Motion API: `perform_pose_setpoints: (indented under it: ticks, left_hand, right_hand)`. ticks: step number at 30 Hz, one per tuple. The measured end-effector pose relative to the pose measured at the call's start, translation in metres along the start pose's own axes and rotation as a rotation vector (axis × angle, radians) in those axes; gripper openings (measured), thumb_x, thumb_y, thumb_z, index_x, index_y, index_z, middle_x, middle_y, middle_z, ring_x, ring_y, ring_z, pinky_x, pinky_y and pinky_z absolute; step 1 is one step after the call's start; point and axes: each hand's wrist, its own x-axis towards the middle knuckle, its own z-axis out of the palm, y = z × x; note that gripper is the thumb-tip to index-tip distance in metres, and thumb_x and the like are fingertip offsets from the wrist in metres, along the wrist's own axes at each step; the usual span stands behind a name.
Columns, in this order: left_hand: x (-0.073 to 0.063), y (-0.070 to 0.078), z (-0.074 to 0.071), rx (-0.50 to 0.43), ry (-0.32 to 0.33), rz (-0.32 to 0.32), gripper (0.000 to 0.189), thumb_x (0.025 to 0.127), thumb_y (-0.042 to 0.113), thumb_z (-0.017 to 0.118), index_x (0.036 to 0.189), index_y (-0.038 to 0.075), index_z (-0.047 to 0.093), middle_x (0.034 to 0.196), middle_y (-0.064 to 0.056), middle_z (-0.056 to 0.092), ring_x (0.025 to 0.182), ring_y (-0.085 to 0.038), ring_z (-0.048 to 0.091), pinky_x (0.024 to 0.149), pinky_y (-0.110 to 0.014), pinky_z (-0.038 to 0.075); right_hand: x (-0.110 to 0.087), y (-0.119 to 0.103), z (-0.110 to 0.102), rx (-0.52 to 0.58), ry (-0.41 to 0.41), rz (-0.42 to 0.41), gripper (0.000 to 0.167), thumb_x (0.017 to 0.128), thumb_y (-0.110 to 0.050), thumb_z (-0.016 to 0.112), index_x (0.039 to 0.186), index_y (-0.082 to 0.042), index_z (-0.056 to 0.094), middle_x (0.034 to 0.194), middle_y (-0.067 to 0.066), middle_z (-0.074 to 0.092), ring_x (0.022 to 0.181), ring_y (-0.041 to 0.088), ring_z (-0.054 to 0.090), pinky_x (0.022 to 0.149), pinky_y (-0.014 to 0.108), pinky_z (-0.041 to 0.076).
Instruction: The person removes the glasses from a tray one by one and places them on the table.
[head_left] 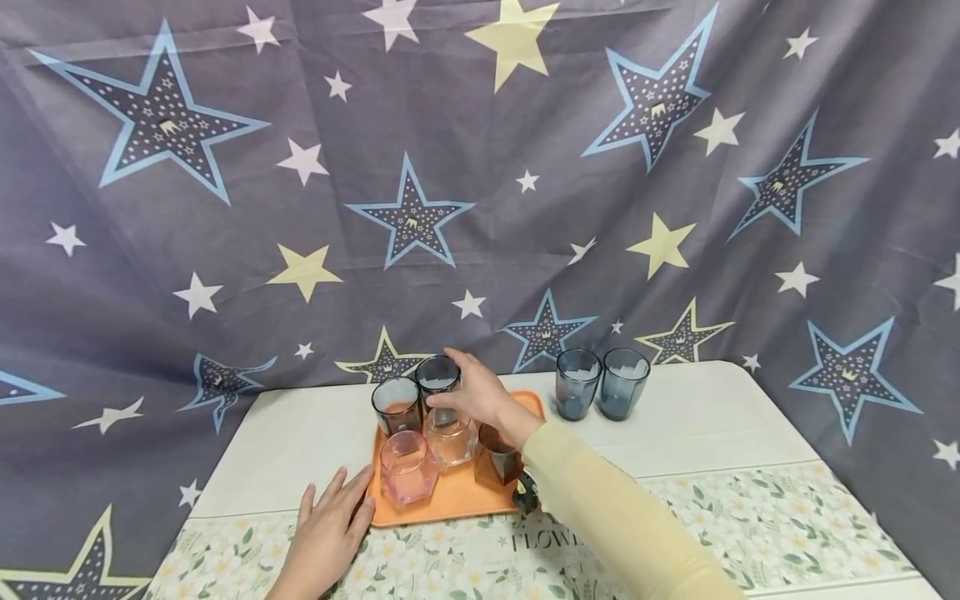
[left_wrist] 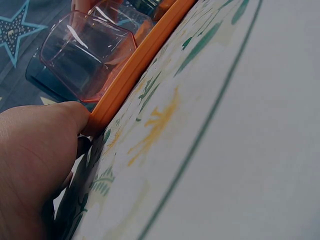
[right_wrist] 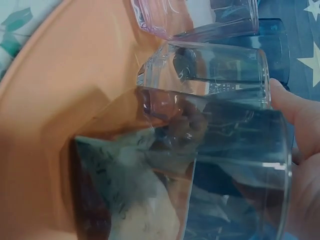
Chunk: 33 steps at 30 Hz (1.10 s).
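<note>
My right hand [head_left: 480, 392] grips a dark blue-grey glass [head_left: 437, 372] at the back of the orange tray [head_left: 465, 504], thumb in front and fingers behind it. Beside it on the left stands another blue-grey glass [head_left: 396, 404]. In front are a pink glass [head_left: 407, 471] with an angular base and a clear glass [head_left: 452, 442]. A brown glass [head_left: 498, 457] stands under my right forearm; in the right wrist view this dark glass [right_wrist: 235, 165] hides much of the hand. My left hand [head_left: 330, 525] touches the tray's front left corner, its thumb [left_wrist: 75, 115] against the rim.
Two blue-grey glasses [head_left: 577, 385] stand close together on the white table [head_left: 697, 433], right of the tray. A small dark object [head_left: 527, 492] lies by the tray's front right corner. A star-patterned cloth [head_left: 480, 167] hangs behind the table.
</note>
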Motion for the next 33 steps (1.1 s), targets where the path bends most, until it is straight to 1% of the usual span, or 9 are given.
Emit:
perform_pose_setpoints:
  ticks: [6, 9, 11, 15, 20, 23, 27, 30, 33]
  left_hand:
    - [0.0, 0.0, -0.001, -0.004, 0.002, -0.006, 0.058, 0.118, 0.038, 0.054, 0.168, 0.01, 0.048, 0.168, -0.015, 0.051, 0.163, -0.048, 0.026, 0.126, -0.078, -0.004]
    - [0.001, 0.0, -0.001, -0.009, -0.003, -0.01, 0.058, 0.119, 0.039, 0.053, 0.169, 0.011, 0.048, 0.169, -0.015, 0.05, 0.164, -0.048, 0.026, 0.126, -0.077, -0.005]
    - [0.002, 0.001, 0.0, -0.01, -0.005, -0.007, 0.058, 0.119, 0.04, 0.052, 0.169, 0.011, 0.048, 0.169, -0.015, 0.05, 0.164, -0.048, 0.026, 0.126, -0.078, -0.005]
    - [0.002, 0.002, -0.001, -0.01, -0.001, 0.004, 0.058, 0.119, 0.039, 0.053, 0.169, 0.011, 0.048, 0.168, -0.015, 0.051, 0.164, -0.048, 0.026, 0.126, -0.078, -0.005]
    - [0.003, 0.002, -0.002, -0.005, 0.027, 0.03, 0.058, 0.119, 0.041, 0.053, 0.168, 0.011, 0.049, 0.167, -0.015, 0.052, 0.163, -0.048, 0.029, 0.127, -0.077, -0.002]
    - [0.004, 0.002, -0.002, -0.007, 0.04, 0.043, 0.058, 0.119, 0.042, 0.053, 0.168, 0.011, 0.05, 0.167, -0.015, 0.053, 0.162, -0.048, 0.03, 0.127, -0.077, -0.001]
    - [0.003, 0.0, -0.001, -0.008, 0.023, 0.035, 0.058, 0.119, 0.041, 0.052, 0.168, 0.011, 0.049, 0.167, -0.015, 0.052, 0.163, -0.048, 0.028, 0.127, -0.078, -0.002]
    - [0.002, -0.002, -0.001, -0.003, 0.004, 0.016, 0.057, 0.119, 0.039, 0.053, 0.169, 0.011, 0.048, 0.168, -0.015, 0.052, 0.163, -0.048, 0.027, 0.126, -0.078, -0.004]
    - [0.001, -0.003, -0.001, -0.002, 0.006, 0.021, 0.057, 0.118, 0.038, 0.054, 0.169, 0.011, 0.048, 0.168, -0.015, 0.051, 0.163, -0.048, 0.027, 0.126, -0.078, -0.004]
  right_hand:
    - [0.001, -0.002, 0.002, -0.021, 0.019, 0.005, 0.101, 0.092, -0.037, 0.095, 0.171, -0.008, 0.04, 0.169, 0.019, 0.047, 0.138, 0.035, 0.062, 0.121, 0.05, 0.047]
    - [0.001, -0.003, 0.003, -0.05, 0.044, -0.002, 0.098, 0.091, -0.038, 0.095, 0.169, -0.007, 0.044, 0.166, 0.017, 0.051, 0.145, 0.035, 0.057, 0.122, 0.05, 0.047]
    - [0.001, -0.003, 0.004, -0.071, 0.069, -0.003, 0.096, 0.09, -0.039, 0.095, 0.167, -0.007, 0.047, 0.163, 0.016, 0.054, 0.146, 0.035, 0.056, 0.121, 0.049, 0.047]
    - [0.0, -0.002, 0.004, -0.087, 0.103, 0.008, 0.093, 0.09, -0.039, 0.095, 0.166, -0.008, 0.049, 0.161, 0.016, 0.056, 0.144, 0.036, 0.058, 0.119, 0.049, 0.05]
    - [-0.002, -0.004, 0.001, -0.089, 0.141, 0.026, 0.095, 0.091, -0.042, 0.094, 0.167, -0.01, 0.047, 0.161, 0.016, 0.056, 0.141, 0.036, 0.06, 0.116, 0.051, 0.052]
    - [-0.005, -0.005, -0.002, -0.08, 0.174, 0.022, 0.096, 0.091, -0.04, 0.094, 0.168, -0.009, 0.046, 0.159, 0.016, 0.057, 0.139, 0.037, 0.062, 0.115, 0.053, 0.053]
    - [-0.009, -0.008, -0.005, -0.056, 0.209, 0.002, 0.094, 0.091, -0.037, 0.095, 0.167, -0.008, 0.047, 0.155, 0.017, 0.06, 0.137, 0.038, 0.063, 0.115, 0.053, 0.052]
    - [-0.011, -0.012, -0.007, -0.055, 0.221, -0.009, 0.094, 0.09, -0.038, 0.095, 0.167, -0.01, 0.048, 0.153, 0.016, 0.062, 0.137, 0.037, 0.064, 0.115, 0.052, 0.052]
    - [-0.013, -0.015, -0.012, -0.061, 0.249, -0.023, 0.093, 0.09, -0.039, 0.095, 0.166, -0.01, 0.05, 0.149, 0.015, 0.064, 0.135, 0.036, 0.065, 0.114, 0.052, 0.053]
